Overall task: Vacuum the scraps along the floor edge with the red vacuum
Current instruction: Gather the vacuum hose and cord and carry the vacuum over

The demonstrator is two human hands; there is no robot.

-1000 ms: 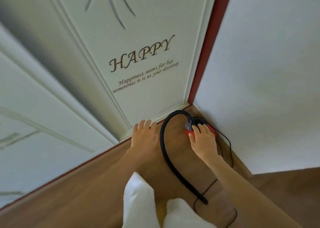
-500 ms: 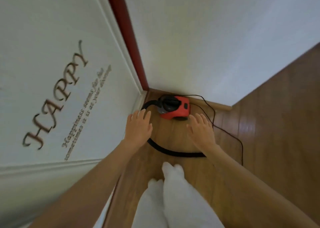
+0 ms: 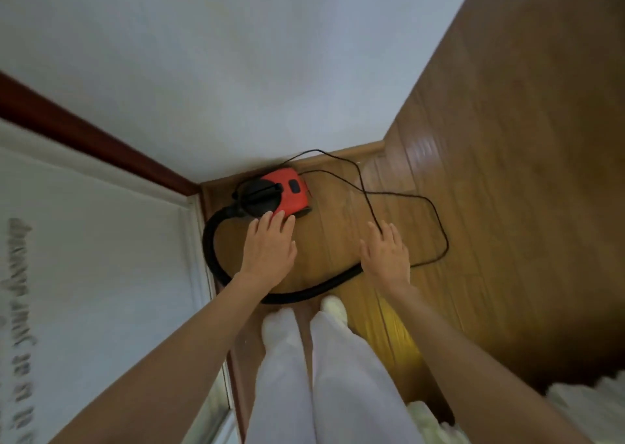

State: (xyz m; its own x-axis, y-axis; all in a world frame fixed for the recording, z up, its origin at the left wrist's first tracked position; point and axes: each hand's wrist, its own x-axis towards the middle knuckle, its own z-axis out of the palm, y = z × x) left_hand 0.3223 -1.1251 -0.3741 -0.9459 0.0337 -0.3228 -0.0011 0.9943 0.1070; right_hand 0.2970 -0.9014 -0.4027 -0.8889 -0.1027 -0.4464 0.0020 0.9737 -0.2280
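Both hands hover with fingers spread, holding nothing: left hand [image 3: 269, 249] should grip the red vacuum [image 3: 285, 191], right hand [image 3: 387, 257] the black hose [image 3: 311, 291], clear of the cord [image 3: 436, 213].

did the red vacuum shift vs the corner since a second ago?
Cannot tell. The head camera swung hard between frames. The red vacuum sits tucked into the wall corner in each view, with no clear shift against it.

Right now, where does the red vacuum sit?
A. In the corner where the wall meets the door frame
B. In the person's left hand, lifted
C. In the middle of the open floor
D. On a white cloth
A: the red vacuum rests on the wooden floor, tucked in the corner.
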